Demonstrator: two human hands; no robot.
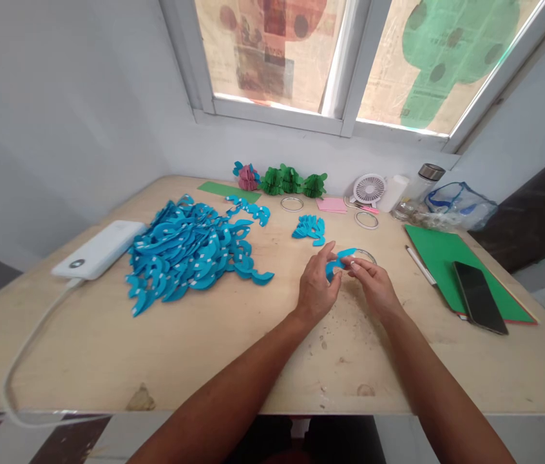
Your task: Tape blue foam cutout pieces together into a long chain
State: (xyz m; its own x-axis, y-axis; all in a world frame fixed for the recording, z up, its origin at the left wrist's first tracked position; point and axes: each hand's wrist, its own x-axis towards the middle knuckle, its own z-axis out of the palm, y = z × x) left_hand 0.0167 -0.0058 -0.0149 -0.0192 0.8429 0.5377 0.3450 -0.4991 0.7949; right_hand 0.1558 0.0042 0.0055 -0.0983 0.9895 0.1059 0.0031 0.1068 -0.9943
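My left hand (318, 282) is closed on a curved blue paper cutout (341, 259), held just above the table with thumb and fingers. My right hand (373, 283) pinches at the right end of that same cutout; a tiny white spot shows by its fingertips, too small to name. Partly hidden behind the right hand, a tape ring (366, 255) lies on the table. Beyond the left hand sits a small heap of plain blue cutouts (309, 227). To the left spreads a large pile of blue cutouts (190, 248), many bearing small white squares.
A white power bank (101, 249) with a cable lies at the left. Along the back are green paper ornaments (290, 180), pink paper (331, 205), a small fan (369, 189) and a bottle (422, 183). At right, a phone (479, 296) rests on green sheets (439, 258) beside a pen (420, 265).
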